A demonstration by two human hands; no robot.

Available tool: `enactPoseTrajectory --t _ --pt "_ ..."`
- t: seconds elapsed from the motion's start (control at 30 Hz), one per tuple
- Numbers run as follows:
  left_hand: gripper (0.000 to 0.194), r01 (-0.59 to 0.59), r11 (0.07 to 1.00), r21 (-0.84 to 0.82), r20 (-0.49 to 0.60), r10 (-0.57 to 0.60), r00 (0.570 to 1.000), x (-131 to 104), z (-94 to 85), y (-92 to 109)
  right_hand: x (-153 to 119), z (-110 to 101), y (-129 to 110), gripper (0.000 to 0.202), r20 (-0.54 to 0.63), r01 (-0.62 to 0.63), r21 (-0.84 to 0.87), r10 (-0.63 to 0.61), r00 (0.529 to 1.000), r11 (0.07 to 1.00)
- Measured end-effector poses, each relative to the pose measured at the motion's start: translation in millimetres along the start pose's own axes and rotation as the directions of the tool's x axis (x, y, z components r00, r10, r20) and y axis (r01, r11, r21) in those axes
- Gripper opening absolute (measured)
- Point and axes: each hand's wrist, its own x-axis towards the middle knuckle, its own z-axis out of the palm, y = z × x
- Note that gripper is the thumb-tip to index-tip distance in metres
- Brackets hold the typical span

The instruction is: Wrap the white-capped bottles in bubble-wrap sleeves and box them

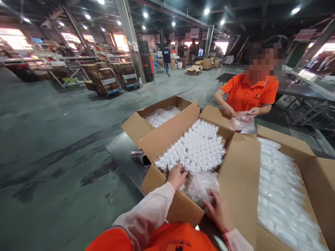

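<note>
My left hand point(178, 177) is at the near edge of the tightly packed white-capped bottles point(201, 146), its fingers closed around one of the caps. The bottles stand upright in an open cardboard box point(170, 139). Crumpled clear bubble wrap point(202, 184) lies in the near part of this box. Beside the wrap's right side is my right hand point(218, 209), fingers apart and nothing held in them; whether the fingertips touch the wrap I cannot tell.
At right, an open carton point(314, 157) holds rows of clear-wrapped items point(280, 188). Another carton point(136, 129) behind contains clear plastic. Across the boxes, a person in an orange shirt point(251, 92) holds a clear bubble bag point(243, 121). Loaded trolleys point(107, 78) stand far left.
</note>
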Motion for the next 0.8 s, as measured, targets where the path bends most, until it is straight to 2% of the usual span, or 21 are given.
enactPoseTrajectory --t 0.07,0.1,0.17,0.23,0.33,0.43,0.5,0.53,0.57,0.6,0.63,0.67,0.7,0.73,0.8 --pt "0.048 -0.067 0.962 0.267 -0.136 0.106 0.985 7 -15.9 -3 3 -4 2 0.056 0.024 -0.017 -0.007 0.017 1.000 1.000" --pt "0.047 -0.080 0.924 0.375 -0.163 0.151 0.975 10 -21.1 -5 5 -6 2 0.058 0.053 -0.014 -0.011 0.015 0.998 1.000" --pt "0.040 -0.109 0.856 0.505 -0.156 0.214 0.964 18 -25.3 -7 6 -9 -2 0.047 0.104 0.013 -0.024 -0.010 0.994 1.000" --pt "0.036 -0.149 0.808 0.570 -0.123 0.263 0.957 24 -23.2 -9 7 -10 -4 0.031 0.116 0.057 -0.061 -0.049 0.992 0.997" --pt "0.032 -0.199 0.764 0.613 -0.086 0.315 0.945 27 -18.8 -10 5 -9 -5 0.024 0.119 0.133 -0.127 -0.118 0.986 0.983" --pt "0.027 -0.228 0.761 0.608 -0.084 0.346 0.934 24 -25.3 -11 2 -8 -4 0.027 0.098 0.186 -0.143 -0.173 0.980 0.972" --pt "0.026 -0.233 0.774 0.589 -0.097 0.354 0.930 19 -37.7 -12 1 -7 -3 0.034 0.015 0.154 -0.153 -0.154 0.988 0.976" --pt "0.029 -0.239 0.825 0.513 -0.109 0.338 0.935 16 -45.4 -11 1 -7 -4 0.036 -0.044 0.114 -0.160 -0.123 0.991 0.981" --pt "0.033 -0.247 0.899 0.362 -0.115 0.306 0.945 13 -53.4 -10 1 -7 -5 0.037 -0.099 0.063 -0.163 -0.080 0.992 0.985" --pt "0.038 -0.251 0.959 0.131 -0.106 0.266 0.958 10 -60.8 -9 2 -6 -7 0.038 -0.140 0.008 -0.162 -0.031 0.990 0.987" --pt "0.043 -0.237 0.959 -0.156 -0.079 0.227 0.971 6 -66.9 -6 4 -6 -9 0.040 -0.166 -0.041 -0.153 0.015 0.986 0.987" --pt "0.048 -0.193 0.877 -0.441 -0.034 0.198 0.980 1 -71.0 -2 5 -5 -12 0.042 -0.177 -0.076 -0.139 0.050 0.983 0.987" --pt "0.052 -0.124 0.738 -0.663 0.021 0.185 0.983 -4 -72.4 3 8 -4 -15 0.044 -0.178 -0.095 -0.124 0.072 0.981 0.988" --pt "0.053 -0.045 0.599 -0.799 0.083 0.185 0.979 -11 -70.8 9 10 -3 -19 0.046 -0.175 -0.102 -0.115 0.081 0.981 0.988" --pt "0.052 0.136 0.396 -0.908 0.226 0.192 0.955 -27 -58.4 22 15 2 -23 0.050 -0.168 -0.081 -0.091 0.065 0.984 0.993"
